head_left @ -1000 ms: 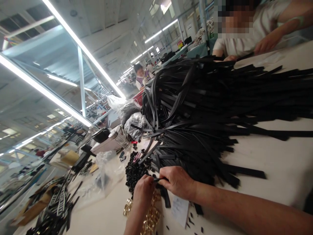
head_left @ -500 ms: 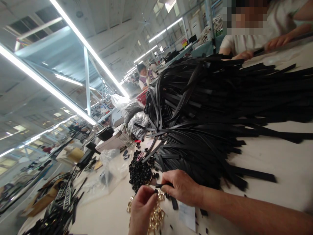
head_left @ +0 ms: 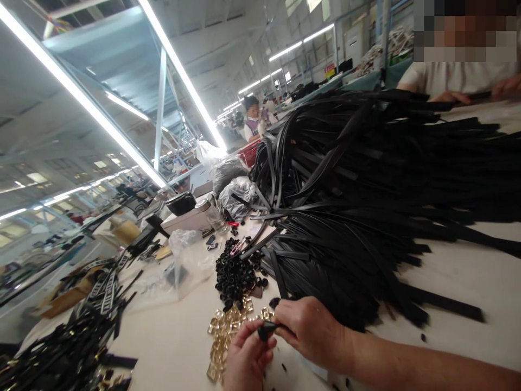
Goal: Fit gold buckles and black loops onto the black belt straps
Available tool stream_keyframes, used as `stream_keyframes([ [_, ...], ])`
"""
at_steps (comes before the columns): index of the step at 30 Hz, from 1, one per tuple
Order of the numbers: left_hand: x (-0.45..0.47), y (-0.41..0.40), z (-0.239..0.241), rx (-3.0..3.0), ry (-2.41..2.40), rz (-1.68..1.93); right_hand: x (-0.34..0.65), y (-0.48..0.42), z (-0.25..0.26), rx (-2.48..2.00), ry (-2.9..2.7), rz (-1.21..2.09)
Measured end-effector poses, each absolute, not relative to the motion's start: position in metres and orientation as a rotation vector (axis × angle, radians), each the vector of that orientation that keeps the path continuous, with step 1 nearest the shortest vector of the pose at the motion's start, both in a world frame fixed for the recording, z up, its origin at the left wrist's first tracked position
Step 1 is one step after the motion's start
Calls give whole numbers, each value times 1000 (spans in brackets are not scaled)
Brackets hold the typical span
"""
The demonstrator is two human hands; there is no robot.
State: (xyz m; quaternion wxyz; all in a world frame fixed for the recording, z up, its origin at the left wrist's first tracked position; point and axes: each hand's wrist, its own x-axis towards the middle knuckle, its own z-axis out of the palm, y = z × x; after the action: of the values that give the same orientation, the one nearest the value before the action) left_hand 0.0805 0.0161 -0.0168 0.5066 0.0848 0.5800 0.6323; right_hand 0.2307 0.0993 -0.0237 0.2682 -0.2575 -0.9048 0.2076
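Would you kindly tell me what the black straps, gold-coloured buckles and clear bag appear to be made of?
Black straps: probably leather or imitation leather, smooth with a soft sheen; which one stays open.
Gold-coloured buckles: likely polished metal, or metal-look plastic, given their bright glints.
Clear bag: thin plastic film, see-through and crinkled.

Big factory hall, view tilted. Long fluorescent tubes [head_left: 81, 96] run diagonally under a grey ceiling [head_left: 203, 54]; distant tube row [head_left: 302, 42] recedes right of centre. Pale-blue steel post [head_left: 160, 108] left of centre. Bright windows [head_left: 37, 177] far left. Cream worktable [head_left: 171, 336] up front. Far end blurred.
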Motion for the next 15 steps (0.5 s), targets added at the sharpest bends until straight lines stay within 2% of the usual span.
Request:
stream_keyframes([
  [7, 74, 10, -25, 243, 1318, 1471, 230, 91, -28, -545, -2424, 340],
  [15, 67, 5, -24, 298, 1262, 1394, 233, 90, -24, -492, -2483, 281],
])
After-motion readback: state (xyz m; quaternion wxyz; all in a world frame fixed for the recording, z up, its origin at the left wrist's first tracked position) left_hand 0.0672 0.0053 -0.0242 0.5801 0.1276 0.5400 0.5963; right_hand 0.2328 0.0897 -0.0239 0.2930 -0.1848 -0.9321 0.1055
